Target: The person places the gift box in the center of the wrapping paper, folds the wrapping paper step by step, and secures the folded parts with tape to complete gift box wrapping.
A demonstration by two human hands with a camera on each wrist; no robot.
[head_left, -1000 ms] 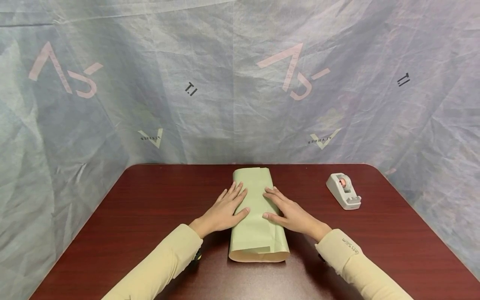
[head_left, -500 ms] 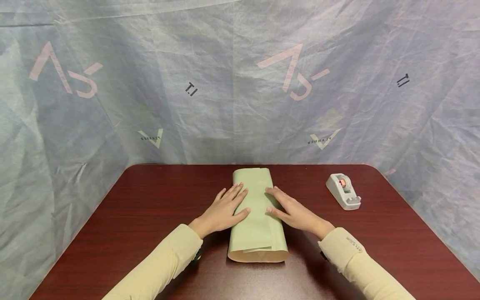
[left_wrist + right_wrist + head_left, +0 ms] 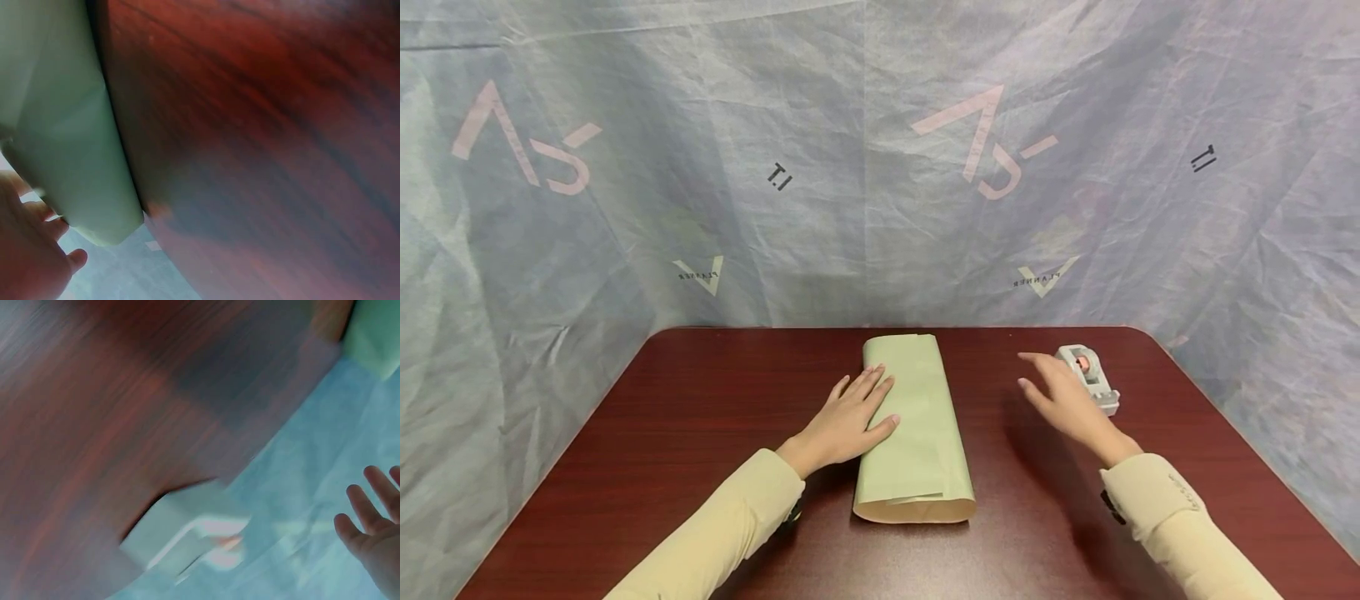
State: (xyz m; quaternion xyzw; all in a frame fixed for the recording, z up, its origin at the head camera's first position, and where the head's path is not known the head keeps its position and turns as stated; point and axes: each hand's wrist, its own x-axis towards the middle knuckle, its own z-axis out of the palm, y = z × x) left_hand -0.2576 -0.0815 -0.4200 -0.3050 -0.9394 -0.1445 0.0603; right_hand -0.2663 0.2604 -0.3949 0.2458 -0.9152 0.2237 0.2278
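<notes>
The left hand point(image 3: 844, 423) rests with fingers straight and spread on a flattened pale green paper sleeve point(image 3: 921, 425), which extends under and rightward of those fingers, its open near end showing tan inside. The right hand point(image 3: 1071, 408) is raised over the surface point(image 3: 730, 400), fingers loosely extended and empty, well apart from the sleeve; a white tape dispenser point(image 3: 1097, 387) stands just right of them.

Even, bright light fills the fairly crisp head view, with pale glare on the table point(image 3: 917, 558) at bottom centre and soft shadow beside the right sleeve point(image 3: 1180, 521), while both wrist views are dimmer and blurred, the tape dispenser point(image 3: 172, 525) smeared.
</notes>
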